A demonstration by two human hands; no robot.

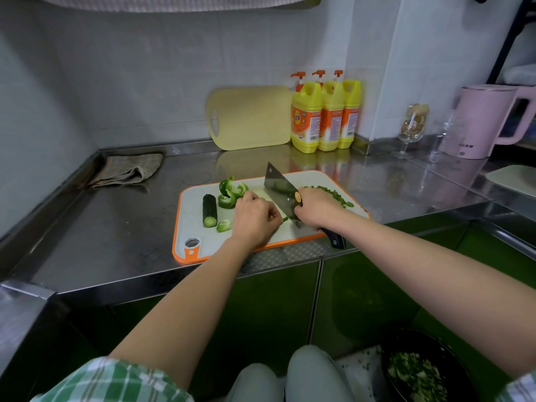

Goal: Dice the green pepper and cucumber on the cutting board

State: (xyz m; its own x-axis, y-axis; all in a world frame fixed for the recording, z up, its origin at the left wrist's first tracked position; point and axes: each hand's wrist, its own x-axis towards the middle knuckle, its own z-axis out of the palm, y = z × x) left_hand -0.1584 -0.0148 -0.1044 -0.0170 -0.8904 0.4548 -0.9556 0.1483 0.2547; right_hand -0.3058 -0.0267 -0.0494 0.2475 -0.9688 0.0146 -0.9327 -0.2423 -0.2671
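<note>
The right hand (316,207) is clamped round the cleaver (280,190) high up, where handle meets blade. The dark end of the handle pokes out behind the wrist. That choked-up grip probably gives close control for short chops. The blade stands edge-down, slanting away from the hand toward the wall.

Just across the blade, the left hand (255,216) is curled tight, knuckles facing the steel and fingertips tucked under. It appears to pin a pepper strip (285,219), of which only a green tip shows between fingers and blade. Curling the fingers keeps them clear of the edge while they feed the strip.

Beyond the left hand's knuckles lie the uncut green pepper pieces (229,192), touching it. Further out on its far side lies the cucumber (209,210), a stub still whole, with one loose pepper chunk (223,226) beside it. Behind the right hand sits the diced pile (333,194), seemingly pushed aside to keep the cutting zone free. All of it rests on the orange-rimmed cutting board (185,256).

Well below the right forearm, a dark bowl (417,372) holds chopped greens.
</note>
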